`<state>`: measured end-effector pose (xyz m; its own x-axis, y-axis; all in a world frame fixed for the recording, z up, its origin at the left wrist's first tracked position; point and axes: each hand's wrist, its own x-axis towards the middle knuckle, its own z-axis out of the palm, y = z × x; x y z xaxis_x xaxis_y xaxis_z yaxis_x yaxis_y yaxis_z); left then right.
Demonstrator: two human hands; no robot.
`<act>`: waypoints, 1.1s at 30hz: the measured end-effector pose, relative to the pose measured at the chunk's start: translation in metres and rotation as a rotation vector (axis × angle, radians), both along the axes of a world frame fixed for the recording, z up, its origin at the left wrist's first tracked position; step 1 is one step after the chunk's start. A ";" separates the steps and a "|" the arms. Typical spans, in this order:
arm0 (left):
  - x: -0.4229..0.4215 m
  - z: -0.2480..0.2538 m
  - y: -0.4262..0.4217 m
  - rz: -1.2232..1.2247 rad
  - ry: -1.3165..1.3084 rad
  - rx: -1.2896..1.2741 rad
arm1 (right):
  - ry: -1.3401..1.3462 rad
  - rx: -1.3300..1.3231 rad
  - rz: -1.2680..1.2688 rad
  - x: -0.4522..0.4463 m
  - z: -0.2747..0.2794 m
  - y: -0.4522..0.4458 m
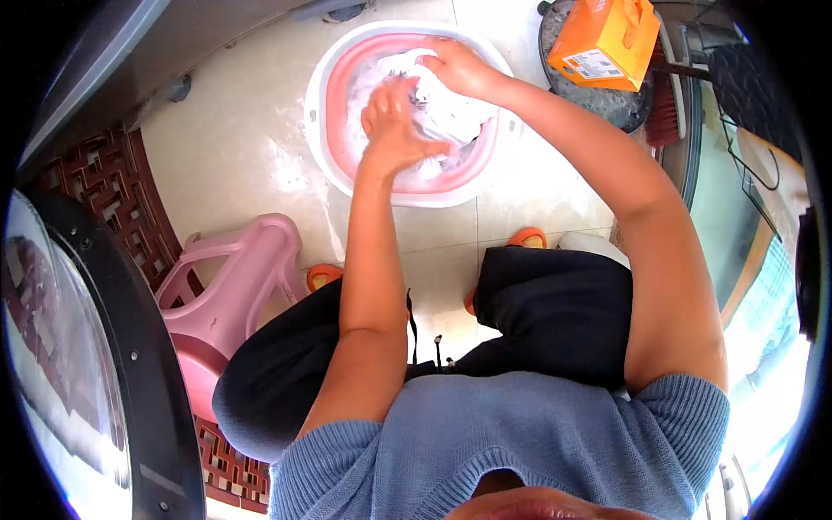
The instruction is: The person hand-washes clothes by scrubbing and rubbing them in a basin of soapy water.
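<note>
A pink and white basin (324, 143) stands on the tiled floor, with sudsy water and a wet white cloth (455, 113) inside. My left hand (394, 130) is over the left part of the basin, its fingers spread and slightly blurred, the thumb reaching toward the cloth. At the upper right of the basin, my right hand (455, 68) has its fingers bent over the white cloth and grips its upper edge. Part of the cloth lies under the suds.
A pink plastic stool (238, 277) stands at the left beside a brown patterned mat (117, 191). An orange box (604, 39) rests on a dark round surface (615, 106) at the upper right, near a red-bristled brush (663, 113). A round glass door (61, 364) is at the far left.
</note>
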<state>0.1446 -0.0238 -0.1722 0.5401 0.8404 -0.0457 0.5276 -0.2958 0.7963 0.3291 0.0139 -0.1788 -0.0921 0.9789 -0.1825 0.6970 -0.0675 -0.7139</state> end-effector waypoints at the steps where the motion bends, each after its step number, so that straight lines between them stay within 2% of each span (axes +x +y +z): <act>1: 0.000 -0.004 -0.004 -0.002 0.005 0.004 | 0.005 0.004 -0.002 0.004 0.002 0.001; 3: -0.007 -0.022 -0.010 0.041 0.340 0.100 | -0.046 -0.128 -0.026 0.008 0.010 0.004; 4: -0.014 -0.046 -0.005 0.047 0.315 0.291 | -0.051 -0.121 -0.027 0.009 0.016 0.004; 5: -0.013 -0.031 0.001 0.048 0.312 0.293 | -0.103 -0.145 0.089 0.008 0.023 0.003; 6: -0.011 -0.004 0.011 0.128 0.297 0.006 | -0.152 -0.171 0.205 0.007 0.029 -0.001; 7: -0.011 0.011 0.016 0.206 0.280 -0.280 | -0.148 -0.170 0.202 0.007 0.033 -0.004; 8: -0.016 0.006 0.016 0.329 0.093 -0.195 | -0.092 -0.141 0.305 0.009 0.036 -0.009; 9: -0.016 0.024 0.020 0.322 0.095 -0.191 | -0.038 -0.108 0.405 0.008 0.046 -0.011; 11: -0.017 0.056 0.027 0.451 -0.518 -0.568 | 0.206 -0.398 0.434 0.007 0.070 -0.013; 12: -0.018 0.057 0.027 0.448 -0.517 -0.567 | 0.167 -0.337 0.467 0.005 0.074 -0.019; 15: -0.010 0.060 0.032 0.604 -0.987 -0.954 | 0.135 -0.223 0.493 0.008 0.059 -0.023; 17: -0.013 0.068 0.036 0.554 -1.031 -1.013 | 0.143 -0.173 0.487 0.013 0.056 -0.020; 19: -0.024 0.071 0.042 0.460 -1.122 -1.195 | 0.372 -0.563 0.351 0.015 0.069 -0.011; 20: -0.030 0.065 0.046 0.442 -1.109 -1.251 | 0.578 -0.621 0.213 0.015 0.072 -0.016; 21: -0.034 0.059 0.048 0.442 -1.116 -1.243 | 0.574 -0.617 0.220 0.015 0.075 -0.020; 23: -0.037 0.048 0.052 0.522 -0.812 -1.182 | 0.894 -0.667 -0.109 0.017 0.082 -0.024; 24: -0.032 0.041 0.053 0.577 -0.677 -1.111 | 0.938 -0.681 -0.112 0.018 0.084 -0.024; 25: -0.029 0.035 0.055 0.583 -0.684 -1.115 | 0.931 -0.689 -0.109 0.020 0.080 -0.024; 27: -0.024 0.023 0.059 0.378 -0.233 -0.630 | 1.029 -0.743 -0.155 0.022 0.067 -0.024; 28: -0.018 0.012 0.059 0.353 -0.182 -0.572 | 1.029 -0.751 -0.152 0.023 0.064 -0.025; 29: -0.016 0.006 0.063 0.199 -0.048 -0.562 | 1.068 -0.770 -0.183 0.024 0.062 -0.024; 32: 0.003 -0.001 0.044 0.234 -0.048 -0.624 | 1.156 -0.769 -0.262 0.028 0.059 -0.020; 33: 0.007 -0.001 0.040 0.175 -0.197 -0.806 | 1.204 -0.746 -0.315 0.029 0.059 -0.019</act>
<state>0.1511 0.0161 -0.1735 0.4660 0.6638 -0.5850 0.3421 0.4746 0.8110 0.3576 -0.0049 -0.1201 -0.3569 0.7009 -0.6176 -0.4021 -0.7120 -0.5757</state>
